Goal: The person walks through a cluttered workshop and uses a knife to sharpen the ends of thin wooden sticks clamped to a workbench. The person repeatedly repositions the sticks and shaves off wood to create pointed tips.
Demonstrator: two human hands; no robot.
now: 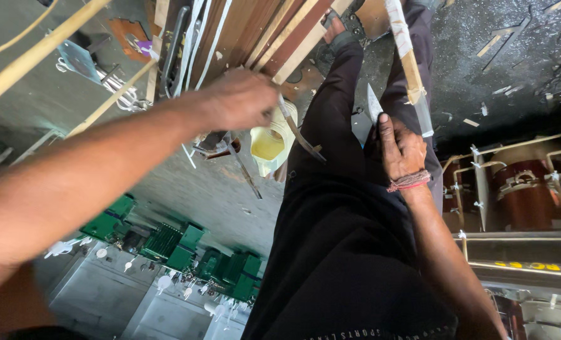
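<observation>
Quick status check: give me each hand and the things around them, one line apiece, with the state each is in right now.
Left hand: reaching out, closed on a thin tool handle.
Thin tool: held in the left grip, angled down over the lap.
Right hand: closed on a knife.
Knife blade: pointing up, beside the wooden strip.
Wooden strip: standing between the legs, partly shaved pale.
Yellow cup: on the floor, open.
</observation>
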